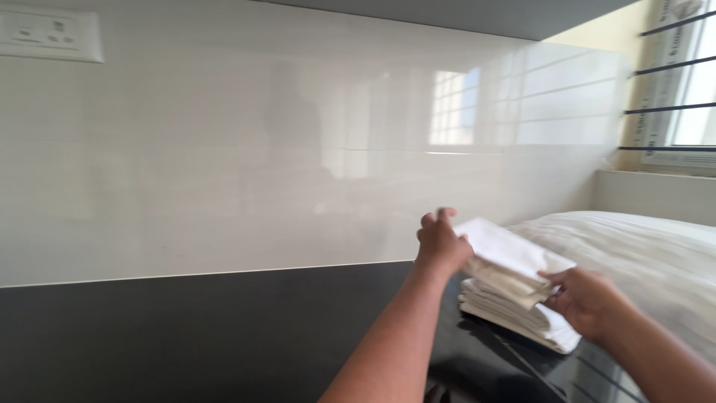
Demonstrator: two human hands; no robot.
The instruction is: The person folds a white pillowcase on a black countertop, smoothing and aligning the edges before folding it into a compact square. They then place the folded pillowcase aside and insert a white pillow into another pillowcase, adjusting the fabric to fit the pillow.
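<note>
the left hand (441, 245) grips the top folded white cloth (511, 250) at its 9 o'clock edge, lifting it off the stack of cloths (514, 310) on the dark counter (224, 336). the right hand (585, 298) pinches its 4 o'clock edge to keep it flat. a white pillow (641, 254) lies at 3 o'clock.

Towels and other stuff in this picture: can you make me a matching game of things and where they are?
Things:
1. towels
2. socket
3. window
4. pillow

Places:
A. top left, on the wall
B. top right corner
C. between the left hand and right hand
D. right side, behind the towels

Pairs: 1-C, 2-A, 3-B, 4-D
</note>
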